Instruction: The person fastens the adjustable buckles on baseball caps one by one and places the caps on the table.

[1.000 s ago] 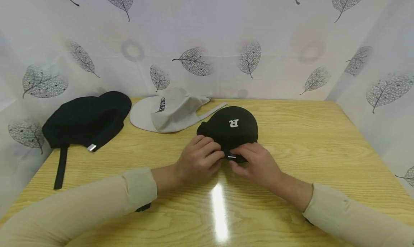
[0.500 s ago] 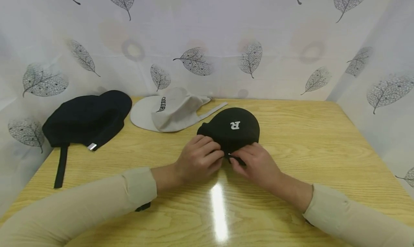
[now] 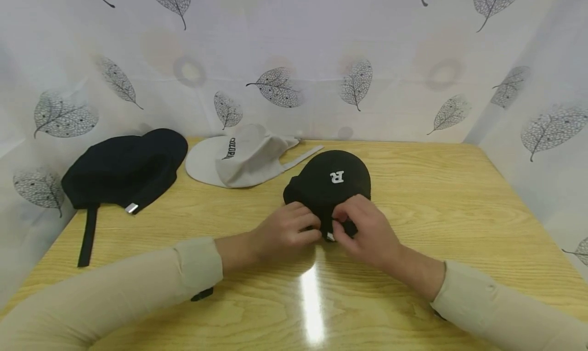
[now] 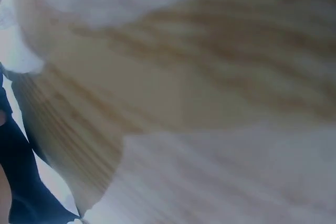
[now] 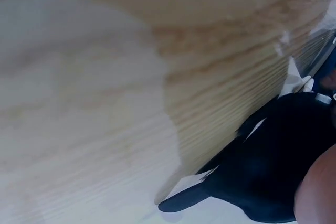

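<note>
A black cap (image 3: 337, 177) with a white letter R lies on the table in front of me, its back opening towards me. My left hand (image 3: 287, 233) holds the left part of its back edge with curled fingers. Thumb and index finger of my right hand (image 3: 365, 228) pinch the dark strap at the opening. Between the hands shows a small silver buckle (image 3: 330, 236). In the left wrist view only part of the black cap (image 4: 21, 182) appears at the left edge. Its dark fabric (image 5: 273, 161) fills the lower right of the right wrist view.
Behind and left lies a light grey cap (image 3: 248, 162) with dark lettering, its strap reaching towards the black cap. A second dark cap (image 3: 121, 172) sits at far left, strap hanging forward. Leaf-printed cloth (image 3: 294, 45) surrounds the wooden table (image 3: 436, 187).
The buckle has come lower, towards me, and turned. My left hand has dropped slightly; the right fingers have shifted up and parted from the buckle. The cap has shifted slightly right.
</note>
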Demonstrator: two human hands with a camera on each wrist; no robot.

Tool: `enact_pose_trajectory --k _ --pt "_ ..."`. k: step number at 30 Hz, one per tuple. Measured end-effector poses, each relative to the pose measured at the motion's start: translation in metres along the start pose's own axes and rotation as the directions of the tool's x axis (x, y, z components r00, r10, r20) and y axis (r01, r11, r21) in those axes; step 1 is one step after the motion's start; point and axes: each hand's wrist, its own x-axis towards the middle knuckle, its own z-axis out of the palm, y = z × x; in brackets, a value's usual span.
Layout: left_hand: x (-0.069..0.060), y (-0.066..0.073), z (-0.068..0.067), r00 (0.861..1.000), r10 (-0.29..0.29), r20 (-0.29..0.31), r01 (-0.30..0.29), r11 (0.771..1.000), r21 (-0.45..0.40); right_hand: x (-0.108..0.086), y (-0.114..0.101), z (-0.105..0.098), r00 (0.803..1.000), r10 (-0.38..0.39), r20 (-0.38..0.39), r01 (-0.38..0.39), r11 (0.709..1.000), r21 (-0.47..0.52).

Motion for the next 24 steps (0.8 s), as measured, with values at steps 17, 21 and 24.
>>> enact_pose_trajectory --k 17,21,24 --pt "-0.009 0.001 -0.012 0.987 -0.161 0.017 0.159 0.982 0.1 0.001 0.007 -0.002 0.999 0.046 0.03 -0.04 0.986 -0.162" --pt "-0.014 -0.003 -0.017 0.97 -0.236 0.05 0.231 0.968 0.094 0.0 0.011 -0.001 0.999 0.038 0.039 -0.03 0.982 -0.185" --pt "-0.018 -0.005 -0.021 0.959 -0.276 0.068 0.269 0.958 0.102 0.001 0.012 -0.001 0.999 0.033 0.042 -0.024 0.981 -0.194"
